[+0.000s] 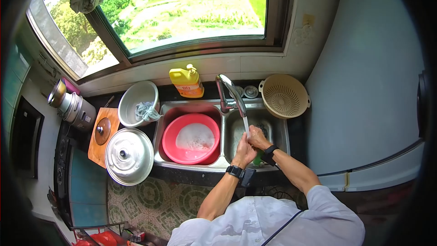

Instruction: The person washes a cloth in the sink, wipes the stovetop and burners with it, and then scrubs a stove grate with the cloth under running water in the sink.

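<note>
Right of frame centre, the left hand (pixel 245 151) and right hand (pixel 259 138) are meeting under the stream (pixel 246 124); fingers' closure indeterminable; centring beneath seems advisable.

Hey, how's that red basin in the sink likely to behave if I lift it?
The red basin may feel heavy for its size, since whitish, sudsy-looking liquid spreads across its bottom. That liquid would probably slosh if tilted. The walls look like smooth plastic, so they might flex slightly and feel slippery when wet.
</note>
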Demonstrator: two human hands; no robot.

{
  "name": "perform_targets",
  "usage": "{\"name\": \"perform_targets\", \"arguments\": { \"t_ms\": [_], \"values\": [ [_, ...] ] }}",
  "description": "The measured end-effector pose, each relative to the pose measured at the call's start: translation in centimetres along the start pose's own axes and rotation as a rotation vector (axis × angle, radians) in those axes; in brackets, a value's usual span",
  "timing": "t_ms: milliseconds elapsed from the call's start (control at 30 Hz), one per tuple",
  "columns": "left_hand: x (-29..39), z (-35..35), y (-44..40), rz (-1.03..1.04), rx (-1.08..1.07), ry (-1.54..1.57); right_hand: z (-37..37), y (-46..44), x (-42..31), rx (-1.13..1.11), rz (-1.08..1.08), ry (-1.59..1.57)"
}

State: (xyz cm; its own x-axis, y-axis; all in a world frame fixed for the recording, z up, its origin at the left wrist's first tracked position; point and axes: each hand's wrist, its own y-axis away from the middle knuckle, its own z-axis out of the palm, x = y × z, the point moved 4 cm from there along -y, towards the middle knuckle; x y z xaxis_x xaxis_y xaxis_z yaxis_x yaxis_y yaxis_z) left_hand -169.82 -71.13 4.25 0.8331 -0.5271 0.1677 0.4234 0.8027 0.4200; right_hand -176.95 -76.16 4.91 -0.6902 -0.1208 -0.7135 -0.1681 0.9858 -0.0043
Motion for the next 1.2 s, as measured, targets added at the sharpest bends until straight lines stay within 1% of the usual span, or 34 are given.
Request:
{"name": "perform_targets", "arguments": {
  "t_ms": [67,133,167,200,267,300,333,367,400,433,467,533,567,600,633,667,700,733,767,800,833,867,900,933,967,1000,1033,1067,1133,1167,1200],
  "values": [
    [0.9,-1.3,-0.1,0.027,0.039,-0.164,-1.7,1.1,-2.4,-0.209,0.045,-0.227],
    [2.2,-5.5,-2.5,0.175,0.164,-0.143,-0.3,1.8,-3.3,-0.305,-0.166,-0.152],
    [2.5,-6.8,-3.4,0.173,0.132,-0.145,0.4,1.8,-3.1,-0.258,-0.182,-0.15],
    [2.8,-5.7,-3.2,0.182,0.12,-0.15,0.4,1.1,-2.9,-0.25,-0.195,-0.146],
    [3.3,-2.4,-0.4,0.232,0.183,-0.476,0.0,0.1,-1.8,-0.038,-0.005,-0.239],
    [3.5,0.1,1.3,0.236,0.186,-0.664,-1.2,0.0,-2.4,0.019,-0.038,-0.242],
    [4.5,-1.3,0.0,0.409,0.181,-1.035,-1.6,-0.4,-2.4,-0.033,0.034,-0.272],
    [4.5,-3.3,-0.6,0.476,0.218,-1.316,-1.9,-0.3,-2.7,-0.117,-0.001,-0.341],
    [4.4,-1.8,1.1,0.537,0.256,-1.594,-2.1,-0.1,-3.1,-0.202,-0.033,-0.406],
    [4.4,-1.0,1.3,0.718,0.232,-1.542,-2.3,0.0,-3.4,-0.218,-0.099,-0.325],
    [4.4,-0.7,1.2,0.719,0.231,-1.541,-2.4,-0.1,-3.3,-0.217,-0.1,-0.324],
    [5.1,0.2,1.6,0.579,0.437,-1.674,-2.2,-0.2,-3.3,-0.233,-0.126,-0.346],
    [5.1,0.3,1.4,0.568,0.404,-1.583,-1.9,0.0,-3.2,-0.234,-0.128,-0.349],
    [5.2,0.1,1.2,0.572,0.409,-1.585,-2.4,0.3,-2.7,-0.032,-0.022,-0.349],
    [5.2,-0.1,0.8,0.553,0.391,-1.389,-2.7,0.6,-2.1,0.169,0.082,-0.346],
    [5.1,-0.1,0.3,0.536,0.367,-1.192,-1.4,0.3,-0.2,0.169,0.074,-0.346],
    [5.0,0.5,0.3,0.613,0.264,-1.028,1.3,-0.5,4.0,0.118,0.235,-0.372],
    [5.0,0.2,-0.1,0.617,0.266,-1.03,1.5,-0.1,4.0,0.066,0.399,-0.398],
    [5.0,-0.3,-0.7,0.529,0.184,-0.906,1.5,0.6,4.0,-0.173,0.492,-0.62],
    [5.0,-0.5,-1.5,0.443,0.1,-0.779,0.9,1.2,2.9,-0.171,0.483,-0.621],
    [5.1,-1.4,-2.3,0.465,0.196,-1.022,0.1,1.1,1.8,-0.112,0.282,-0.441],
    [4.8,-2.3,-2.8,0.503,0.252,-1.133,-0.6,1.0,0.8,-0.053,0.087,-0.261],
    [4.5,-2.6,-2.9,0.469,0.205,-1.131,-0.5,0.7,0.8,-0.144,0.037,-0.222],
    [4.2,-2.8,-3.0,0.433,0.156,-1.13,-0.7,0.8,1.0,-0.141,0.038,-0.22],
    [4.2,-2.9,-3.1,0.432,0.152,-1.133,-0.8,0.8,1.2,-0.111,0.06,-0.182],
    [4.3,-2.1,-2.5,0.515,0.135,-1.269,-1.2,1.0,0.6,-0.081,0.081,-0.146],
    [4.2,-1.5,-1.8,0.599,0.121,-1.401,-2.1,1.7,-0.3,-0.05,0.146,-0.285],
    [4.1,-1.3,-1.3,0.594,0.125,-1.397,-2.0,1.8,0.0,-0.054,0.151,-0.284],
    [4.5,-0.9,-0.4,0.708,0.478,-1.816,-2.0,1.5,0.6,-0.033,0.117,-0.204],
    [4.5,-2.5,-0.9,0.83,0.495,-1.708,-1.8,1.5,0.8,0.031,0.111,-0.192],
    [4.6,-2.1,-0.5,0.831,0.496,-1.707,-1.4,1.3,1.2,0.03,0.11,-0.191]
  ]
}}
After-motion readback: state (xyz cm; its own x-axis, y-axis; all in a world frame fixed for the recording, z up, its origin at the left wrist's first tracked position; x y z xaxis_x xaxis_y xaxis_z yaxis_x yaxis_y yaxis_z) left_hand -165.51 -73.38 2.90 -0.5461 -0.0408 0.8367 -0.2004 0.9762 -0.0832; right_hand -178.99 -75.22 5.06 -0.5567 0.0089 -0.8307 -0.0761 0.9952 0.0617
